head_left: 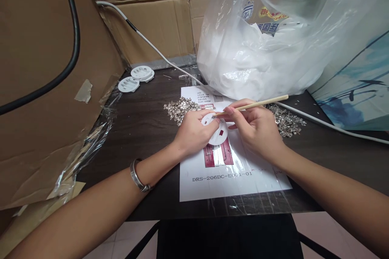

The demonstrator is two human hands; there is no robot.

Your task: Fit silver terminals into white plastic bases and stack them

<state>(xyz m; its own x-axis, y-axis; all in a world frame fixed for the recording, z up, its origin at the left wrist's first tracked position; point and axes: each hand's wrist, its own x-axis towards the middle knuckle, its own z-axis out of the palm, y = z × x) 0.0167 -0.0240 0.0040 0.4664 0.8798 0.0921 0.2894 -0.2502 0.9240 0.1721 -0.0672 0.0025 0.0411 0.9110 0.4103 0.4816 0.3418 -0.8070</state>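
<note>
My left hand (196,131) grips a round white plastic disc (218,135) with slots, thumb on its face and fingers at the far edge. Pinched in my right hand (255,127) is a thin wooden stick (264,102), slanting down to the left. Its tip meets the disc's upper part, where a small metal piece (213,116) seems to sit; that contact is too small to make out fully. Under both hands lies a printed sheet (194,190) with a red picture. A heap of small metal clips (178,109) lies beyond my left hand, another heap (287,121) beyond my right.
Several white discs with metal pieces (129,85) rest at the table's back left. A large clear plastic bag of white parts (258,64) stands behind my hands. A white cable (158,52) crosses the back, and a black cable (75,36) hangs at left. Cardboard walls (158,24) enclose the table.
</note>
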